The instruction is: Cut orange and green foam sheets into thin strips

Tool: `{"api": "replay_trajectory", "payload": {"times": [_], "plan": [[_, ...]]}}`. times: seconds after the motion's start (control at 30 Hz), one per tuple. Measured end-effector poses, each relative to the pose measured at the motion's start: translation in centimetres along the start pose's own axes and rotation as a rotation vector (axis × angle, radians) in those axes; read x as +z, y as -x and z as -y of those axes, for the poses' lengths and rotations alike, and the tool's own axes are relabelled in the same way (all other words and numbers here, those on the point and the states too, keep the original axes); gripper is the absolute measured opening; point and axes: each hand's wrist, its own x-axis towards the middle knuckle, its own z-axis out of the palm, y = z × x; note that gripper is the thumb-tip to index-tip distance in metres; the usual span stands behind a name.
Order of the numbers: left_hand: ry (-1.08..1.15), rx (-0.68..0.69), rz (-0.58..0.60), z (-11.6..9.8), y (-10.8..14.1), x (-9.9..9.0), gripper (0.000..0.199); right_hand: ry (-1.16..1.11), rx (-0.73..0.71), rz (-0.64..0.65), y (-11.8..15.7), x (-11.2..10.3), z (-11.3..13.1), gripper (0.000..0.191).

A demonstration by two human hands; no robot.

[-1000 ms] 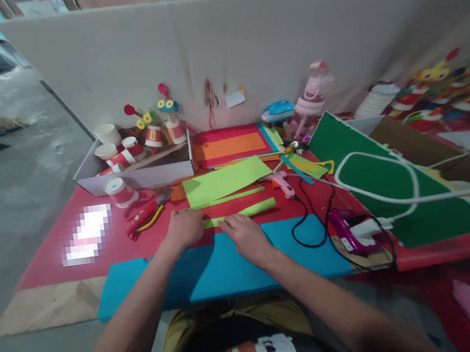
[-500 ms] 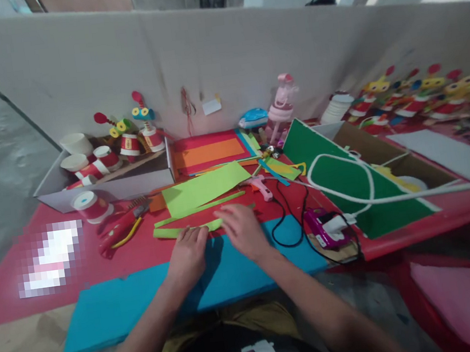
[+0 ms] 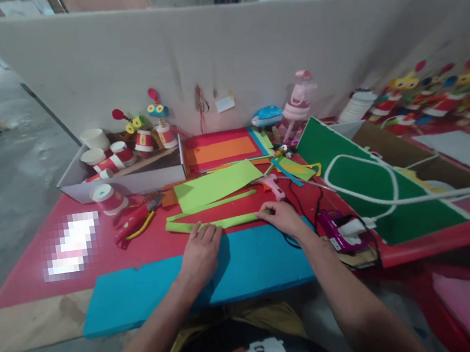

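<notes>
A narrow light-green paper strip [image 3: 236, 221] lies folded along its length on the red tabletop, just above a blue sheet. My left hand [image 3: 202, 252] rests on its middle, fingers laid flat and pressing it down. At the strip's right end, my right hand [image 3: 282, 217] is closed in a pinch on the paper. Behind it are a thinner green strip [image 3: 216, 202] and a wide light-green sheet [image 3: 219, 185]. A pink glue gun [image 3: 273, 187] lies beyond my right hand. Under both forearms is the blue sheet [image 3: 250, 263].
Red-handled pliers [image 3: 134, 221] and a paper cup [image 3: 108, 199] lie left. A white box [image 3: 132, 185] holds cups and cup figures. To the right are a purple power box [image 3: 340, 231] with cables, a green board [image 3: 366, 187] and a pink fan [image 3: 297, 104]. A white partition [image 3: 245, 53] stands behind.
My right hand has slid to the right along the green strip, away from my left hand, and now pinches its far end. My left hand stays on the strip. The view has shifted slightly.
</notes>
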Motion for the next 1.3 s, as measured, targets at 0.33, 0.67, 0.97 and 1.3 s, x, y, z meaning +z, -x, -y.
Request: {"api": "replay_trajectory", "payload": {"times": [0.33, 0.67, 0.97, 1.3], "plan": [[-0.028, 0.013, 0.047, -0.3, 0.2, 0.1, 0.054, 0.167, -0.044, -0.006, 0.3, -0.1, 0.4, 0.034], [-0.054, 0.018, 0.039, -0.4, 0.2, 0.2, 0.054, 0.179, -0.003, -0.050, 0.0, 0.3, 0.0, 0.031], [0.000, -0.009, 0.053, -0.6, 0.1, -0.1, 0.055, 0.355, 0.026, -0.042, 0.1, 0.6, 0.7, 0.014], [-0.015, -0.036, 0.077, -0.8, 0.2, 0.4, 0.058, 0.410, 0.050, -0.036, 0.1, 0.8, 1.0, 0.013]]}}
